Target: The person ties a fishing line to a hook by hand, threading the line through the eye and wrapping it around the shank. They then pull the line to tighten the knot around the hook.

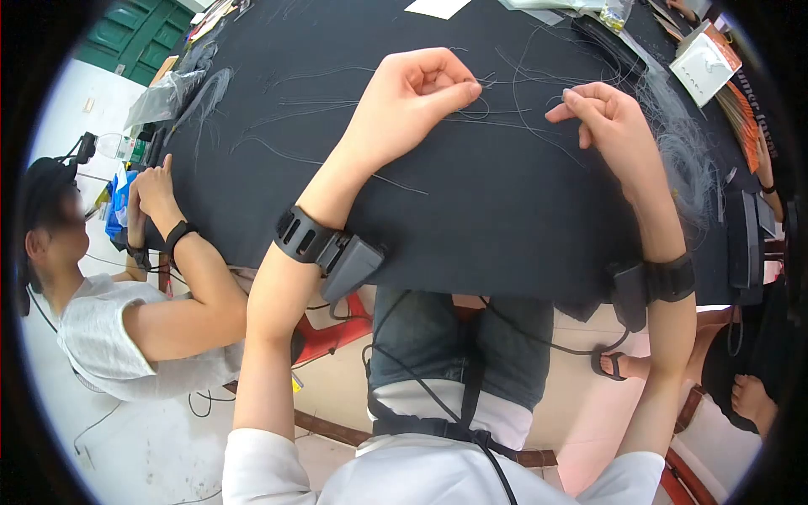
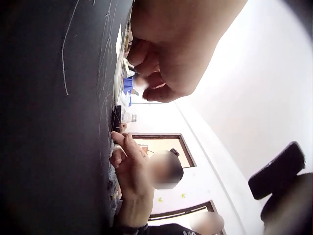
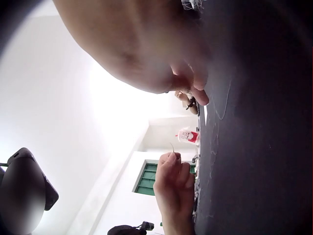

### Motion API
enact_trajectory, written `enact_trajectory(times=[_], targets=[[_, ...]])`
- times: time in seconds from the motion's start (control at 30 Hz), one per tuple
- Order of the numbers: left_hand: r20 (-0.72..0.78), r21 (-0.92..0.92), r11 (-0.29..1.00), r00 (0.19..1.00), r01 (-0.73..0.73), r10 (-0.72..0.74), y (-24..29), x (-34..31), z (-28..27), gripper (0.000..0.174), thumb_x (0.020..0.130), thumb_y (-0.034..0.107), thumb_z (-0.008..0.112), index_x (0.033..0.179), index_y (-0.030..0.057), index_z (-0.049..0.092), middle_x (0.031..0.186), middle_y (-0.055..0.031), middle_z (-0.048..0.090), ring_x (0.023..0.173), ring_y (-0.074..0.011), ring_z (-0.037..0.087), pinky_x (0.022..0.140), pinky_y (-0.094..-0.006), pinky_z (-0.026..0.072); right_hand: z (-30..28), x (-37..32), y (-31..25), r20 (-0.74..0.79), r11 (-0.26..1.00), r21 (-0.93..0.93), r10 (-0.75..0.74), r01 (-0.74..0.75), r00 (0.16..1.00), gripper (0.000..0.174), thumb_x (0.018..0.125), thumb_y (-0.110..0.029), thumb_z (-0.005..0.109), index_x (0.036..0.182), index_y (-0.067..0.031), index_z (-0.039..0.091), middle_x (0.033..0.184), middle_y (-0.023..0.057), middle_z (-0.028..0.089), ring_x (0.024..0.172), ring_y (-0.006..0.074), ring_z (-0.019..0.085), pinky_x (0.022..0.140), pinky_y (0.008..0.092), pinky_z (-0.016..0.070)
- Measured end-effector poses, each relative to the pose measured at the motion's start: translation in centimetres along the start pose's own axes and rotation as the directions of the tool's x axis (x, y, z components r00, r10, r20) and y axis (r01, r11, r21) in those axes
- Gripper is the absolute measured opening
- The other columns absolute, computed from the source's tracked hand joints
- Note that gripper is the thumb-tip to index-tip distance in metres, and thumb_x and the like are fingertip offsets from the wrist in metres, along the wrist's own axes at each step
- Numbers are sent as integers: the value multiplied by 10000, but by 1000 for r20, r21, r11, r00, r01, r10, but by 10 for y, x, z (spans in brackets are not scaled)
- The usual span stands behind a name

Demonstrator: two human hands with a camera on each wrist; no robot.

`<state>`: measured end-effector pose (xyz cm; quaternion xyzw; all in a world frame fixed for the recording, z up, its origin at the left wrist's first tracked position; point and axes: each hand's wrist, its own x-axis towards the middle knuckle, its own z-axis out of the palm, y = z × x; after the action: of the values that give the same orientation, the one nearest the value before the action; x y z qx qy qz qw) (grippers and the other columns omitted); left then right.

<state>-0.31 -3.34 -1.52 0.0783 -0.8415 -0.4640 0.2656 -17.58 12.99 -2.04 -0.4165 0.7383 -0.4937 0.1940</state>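
My left hand (image 1: 408,105) is raised over the black tabletop, its fingers curled in. Thumb and index fingertip pinch a thin line (image 1: 484,112) that hangs in a small loop; in the right wrist view, a short end of line (image 3: 172,147) sticks up from this pinch. To the right my right hand (image 1: 613,126) hovers over the table, thumb laid against the index finger. A fine arc of line shows at its fingertips, apparently pinched there. Several thin grey strands (image 1: 320,103) lie spread beneath and beyond both hands.
A tangled bundle of clear line (image 1: 686,160) lies along the table's right side. A white box (image 1: 705,69) stands at the back right. Another person (image 1: 109,311) sits at the left, hands on the table edge near a plastic bag (image 1: 164,94). White paper (image 1: 438,7) lies at the back.
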Motion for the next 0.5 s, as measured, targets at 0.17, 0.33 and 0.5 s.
enact_trajectory(times=[0.17, 0.33, 0.5], targets=[[92, 201, 977, 991, 73, -93, 8, -3, -2, 110, 812, 136, 594, 802, 32, 627, 569, 52, 492, 498, -26, 384, 473, -189, 307, 1, -1, -5, 17, 988, 153, -10, 7, 1000, 255, 864, -248, 528, 858, -8, 613, 673, 39, 636, 485, 49, 446, 478, 188, 368], [196, 311, 930, 944, 195, -264, 0, -3, 2, 101, 790, 108, 585, 776, 17, 625, 544, 39, 483, 501, -33, 388, 479, -194, 314, -9, 6, 5, 70, 886, 458, 52, -79, 996, 318, 877, -300, 510, 718, -44, 614, 516, -24, 458, 497, 59, 396, 509, 209, 335], [129, 276, 936, 956, 221, -264, -6, -2, -2, 119, 798, 144, 590, 793, 34, 637, 608, 20, 545, 537, -47, 440, 511, -199, 350, -7, 6, 0, -174, 774, 628, 39, 80, 984, 293, 909, -252, 475, 669, -83, 483, 613, -23, 436, 509, 49, 340, 509, 207, 304]])
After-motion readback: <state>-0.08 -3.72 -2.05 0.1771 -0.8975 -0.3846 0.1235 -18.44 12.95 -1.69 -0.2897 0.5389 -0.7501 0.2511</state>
